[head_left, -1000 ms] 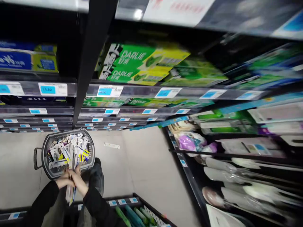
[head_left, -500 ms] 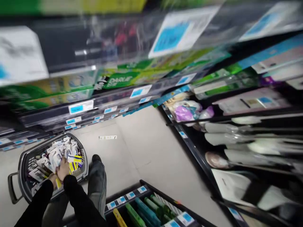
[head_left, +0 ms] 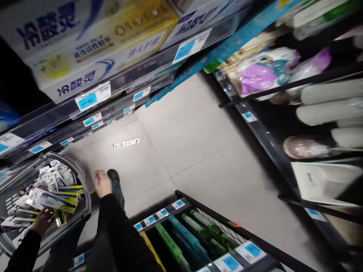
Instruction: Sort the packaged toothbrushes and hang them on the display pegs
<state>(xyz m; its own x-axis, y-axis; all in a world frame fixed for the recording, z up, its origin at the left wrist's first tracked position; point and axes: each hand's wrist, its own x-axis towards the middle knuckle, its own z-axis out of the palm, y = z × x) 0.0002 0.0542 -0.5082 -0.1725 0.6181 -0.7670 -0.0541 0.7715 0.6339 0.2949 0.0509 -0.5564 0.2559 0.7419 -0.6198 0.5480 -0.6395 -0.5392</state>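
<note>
At the lower left stands a grey shopping basket (head_left: pixel 88 204) with many packaged toothbrushes (head_left: pixel 53 179) heaped in it, mostly white, some with yellow and blue. My left hand (head_left: pixel 42 222) is inside, its fingers curled at the lower edge of a white-and-yellow toothbrush pack (head_left: pixel 53 200); its grip is partly hidden. Outside the basket, my right hand (head_left: pixel 102 184) hangs over the floor beside my shoe, slightly blurred, with fingers loosely apart and nothing in them. A narrow white strip (head_left: pixel 126 143) with small yellow marks lies on the floor beyond my right hand.
Shelves with toothpaste boxes (head_left: pixel 99 49) and price tags rise close in front. To the right, a dark rack (head_left: pixel 255 128) holds wrapped goods and a white dustpan-like piece (head_left: pixel 323 183). A bin of green and blue items (head_left: pixel 181 241) stands near my right arm.
My right hand has left the basket and moved right, over the floor. My left hand stays among the packs. The view has shifted lower and closer to the shelf.
</note>
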